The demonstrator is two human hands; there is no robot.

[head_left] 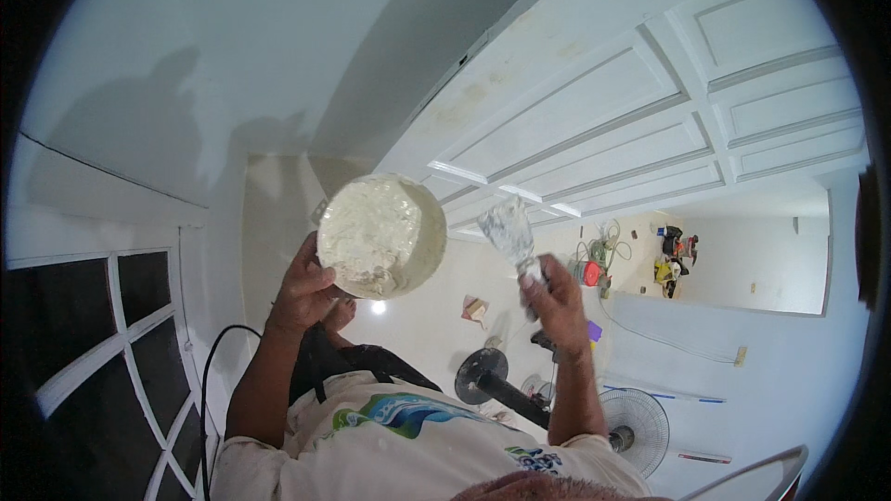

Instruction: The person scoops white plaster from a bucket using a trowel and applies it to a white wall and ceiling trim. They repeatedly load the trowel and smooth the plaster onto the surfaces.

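Observation:
My left hand (304, 286) grips the side of a round tub (432, 239), with the thumb at its rim. Cream-white putty (376, 227) fills much of the tub, smooth and glossy on top and rougher near the lower edge. My right hand (560, 306) is closed around the handle of a putty knife (509, 230). Its broad blade points up and to the left, smeared with white and grey putty. The knife is to the right of the tub and apart from it. A white panelled door (594, 121) stands beyond both hands, with beige patches along its edge.
A paned window (121, 325) is at left, beside a black cable (206, 380). On the floor lie a brush on cardboard (474, 310), a coiled hose (608, 243), a red container (591, 273) and tools (673, 260). A fan (636, 431) and black round-based stand (481, 376) are lower right.

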